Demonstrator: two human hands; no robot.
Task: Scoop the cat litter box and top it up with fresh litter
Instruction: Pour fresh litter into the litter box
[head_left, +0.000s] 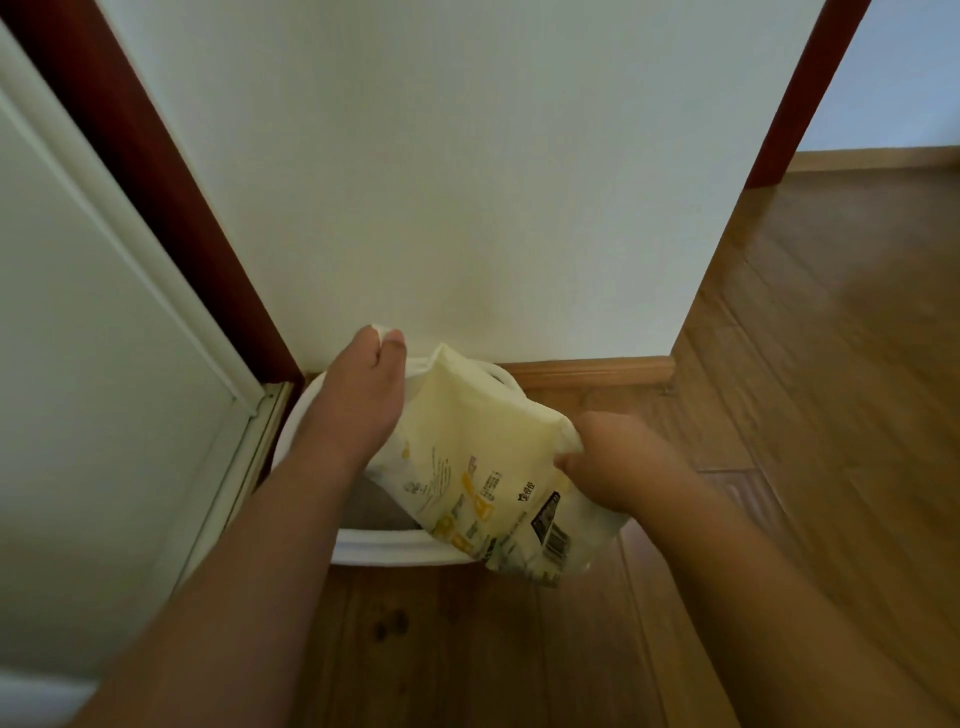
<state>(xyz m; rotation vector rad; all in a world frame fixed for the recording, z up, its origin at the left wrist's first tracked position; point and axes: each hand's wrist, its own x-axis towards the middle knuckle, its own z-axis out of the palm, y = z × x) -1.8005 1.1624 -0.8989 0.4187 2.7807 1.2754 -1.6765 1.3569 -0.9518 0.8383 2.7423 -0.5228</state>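
Observation:
A pale yellow litter bag with printed text and a barcode hangs tilted over the white litter box, which stands on the floor against the wall. My left hand pinches the bag's far upper corner. My right hand grips the bag's right edge. Grey litter shows inside the box beneath the bag. Most of the box is hidden by the bag and my left arm. No scoop is in view.
A white wall rises right behind the box, with a wooden baseboard at its foot. A white door with a dark red frame stands to the left. Wooden floor stretches right through a doorway.

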